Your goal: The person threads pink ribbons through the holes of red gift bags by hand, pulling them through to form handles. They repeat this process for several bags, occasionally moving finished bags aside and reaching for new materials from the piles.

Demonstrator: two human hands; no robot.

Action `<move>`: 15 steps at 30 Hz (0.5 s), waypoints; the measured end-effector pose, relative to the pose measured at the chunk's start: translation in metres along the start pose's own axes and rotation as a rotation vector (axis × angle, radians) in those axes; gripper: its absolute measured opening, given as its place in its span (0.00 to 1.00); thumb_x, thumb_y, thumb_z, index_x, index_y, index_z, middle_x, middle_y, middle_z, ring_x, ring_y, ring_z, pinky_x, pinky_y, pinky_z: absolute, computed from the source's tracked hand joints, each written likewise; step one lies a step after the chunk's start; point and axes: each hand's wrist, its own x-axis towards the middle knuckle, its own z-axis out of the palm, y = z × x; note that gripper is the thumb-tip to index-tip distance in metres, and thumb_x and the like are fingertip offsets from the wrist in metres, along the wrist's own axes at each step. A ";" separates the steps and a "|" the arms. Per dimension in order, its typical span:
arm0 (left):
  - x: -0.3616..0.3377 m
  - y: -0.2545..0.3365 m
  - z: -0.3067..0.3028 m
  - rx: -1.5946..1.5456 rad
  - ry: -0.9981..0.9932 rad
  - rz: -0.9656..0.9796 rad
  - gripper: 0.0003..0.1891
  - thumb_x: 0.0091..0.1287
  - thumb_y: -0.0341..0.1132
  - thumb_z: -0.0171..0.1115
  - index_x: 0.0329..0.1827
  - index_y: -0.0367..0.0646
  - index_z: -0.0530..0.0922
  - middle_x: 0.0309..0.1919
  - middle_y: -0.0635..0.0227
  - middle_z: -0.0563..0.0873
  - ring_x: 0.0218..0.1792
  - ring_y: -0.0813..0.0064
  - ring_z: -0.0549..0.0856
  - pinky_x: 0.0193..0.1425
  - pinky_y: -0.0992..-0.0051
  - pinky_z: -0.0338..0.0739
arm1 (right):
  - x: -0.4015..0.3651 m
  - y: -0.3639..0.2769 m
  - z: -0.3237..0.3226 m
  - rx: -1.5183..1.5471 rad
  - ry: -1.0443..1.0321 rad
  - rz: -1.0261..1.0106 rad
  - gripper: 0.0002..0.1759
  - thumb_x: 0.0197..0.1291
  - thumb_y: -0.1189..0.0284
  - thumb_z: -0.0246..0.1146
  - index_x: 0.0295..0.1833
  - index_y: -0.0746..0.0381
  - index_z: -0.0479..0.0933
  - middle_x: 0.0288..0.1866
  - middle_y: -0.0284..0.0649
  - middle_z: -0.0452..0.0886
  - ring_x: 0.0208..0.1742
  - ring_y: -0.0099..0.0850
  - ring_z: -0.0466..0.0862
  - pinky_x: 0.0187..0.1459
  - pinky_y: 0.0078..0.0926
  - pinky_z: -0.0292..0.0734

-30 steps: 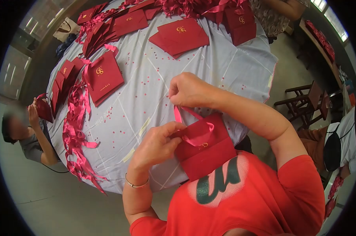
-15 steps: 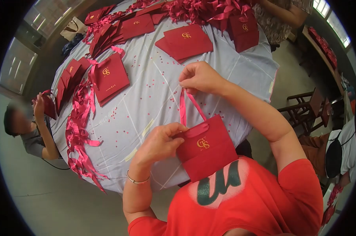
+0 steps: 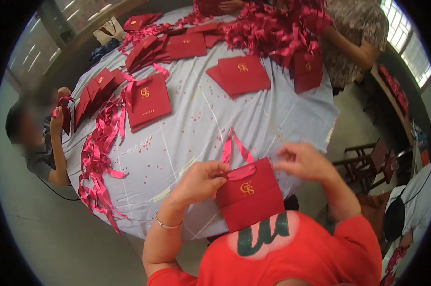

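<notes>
A red paper bag (image 3: 249,198) with a gold logo rests against the front of my red shirt at the table's near edge. My left hand (image 3: 202,181) pinches its top left edge between thumb and fingers. The pink ribbon handle (image 3: 230,148) stands up in a loop above the bag, touched by no hand at its peak. Just right of the bag's top edge is my right hand (image 3: 295,161), slightly blurred, with its fingers apart and nothing visible between them.
Flat red bags (image 3: 241,76) lie beyond, and another stack (image 3: 148,102) sits left of them. Loose pink ribbons (image 3: 98,157) trail along the left edge. One co-worker (image 3: 39,128) handles a bag at left; another (image 3: 353,43) stands at the far right beside piled ribbons.
My right hand has let go of the ribbon handle's top and moved down and right, its fingers opening. My left hand keeps its pinch. The view has tilted, so the table appears lower.
</notes>
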 end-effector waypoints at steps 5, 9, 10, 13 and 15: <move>-0.001 -0.001 -0.016 -0.259 0.147 0.032 0.12 0.67 0.22 0.59 0.52 0.35 0.79 0.34 0.69 0.86 0.21 0.85 0.77 0.24 0.82 0.71 | -0.031 -0.006 0.013 0.656 -0.068 0.200 0.28 0.57 0.75 0.72 0.61 0.71 0.72 0.43 0.37 0.83 0.42 0.23 0.83 0.43 0.22 0.80; 0.000 0.001 -0.010 -0.361 0.249 0.125 0.12 0.68 0.24 0.59 0.54 0.36 0.78 0.34 0.69 0.86 0.21 0.84 0.79 0.23 0.84 0.70 | -0.025 -0.034 0.027 0.880 0.037 0.098 0.22 0.59 0.77 0.69 0.59 0.70 0.75 0.46 0.38 0.84 0.44 0.22 0.84 0.41 0.20 0.81; 0.000 0.000 -0.008 -0.372 0.282 0.131 0.12 0.68 0.24 0.59 0.54 0.36 0.78 0.35 0.69 0.86 0.22 0.83 0.80 0.23 0.84 0.70 | -0.017 -0.037 0.026 0.783 0.126 0.053 0.21 0.60 0.78 0.69 0.57 0.70 0.76 0.44 0.37 0.85 0.41 0.21 0.84 0.39 0.19 0.81; 0.000 -0.001 -0.011 -0.447 0.452 0.348 0.14 0.68 0.24 0.58 0.56 0.37 0.78 0.38 0.67 0.86 0.24 0.81 0.84 0.21 0.85 0.69 | 0.010 -0.056 0.016 0.642 0.309 -0.129 0.15 0.59 0.79 0.69 0.52 0.71 0.78 0.39 0.36 0.85 0.36 0.18 0.83 0.35 0.17 0.80; 0.000 -0.001 -0.014 -0.474 0.612 0.510 0.13 0.68 0.23 0.57 0.55 0.35 0.78 0.45 0.63 0.86 0.25 0.80 0.84 0.21 0.86 0.70 | 0.030 -0.064 0.013 0.544 0.440 -0.386 0.15 0.56 0.81 0.70 0.49 0.69 0.79 0.37 0.36 0.85 0.35 0.20 0.84 0.34 0.17 0.79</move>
